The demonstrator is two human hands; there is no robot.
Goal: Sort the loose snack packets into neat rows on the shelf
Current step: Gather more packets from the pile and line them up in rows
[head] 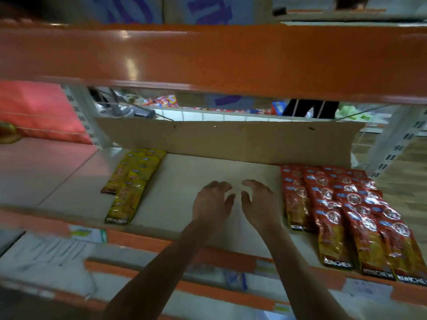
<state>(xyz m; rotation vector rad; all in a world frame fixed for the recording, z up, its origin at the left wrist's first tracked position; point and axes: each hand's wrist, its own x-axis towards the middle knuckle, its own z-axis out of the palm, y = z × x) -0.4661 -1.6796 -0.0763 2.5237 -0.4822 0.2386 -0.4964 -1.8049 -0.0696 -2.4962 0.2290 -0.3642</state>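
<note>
Both my hands reach over the middle of the pale shelf board (pixel 184 172). My left hand (pixel 211 204) and my right hand (pixel 260 202) hover side by side, fingers loosely curled, holding nothing. Yellow snack packets (pixel 131 181) lie in overlapping rows on the shelf's left part. Red and yellow snack packets (pixel 342 209) lie in several overlapping rows on the right, reaching the front edge. Neither hand touches a packet.
A cardboard sheet (pixel 231 142) stands along the back of the shelf. An orange beam (pixel 208 58) of the shelf above crosses the top of the view. Orange shelf edges (pixel 219 255) run below my forearms. A red bag (pixel 39 109) sits at the far left.
</note>
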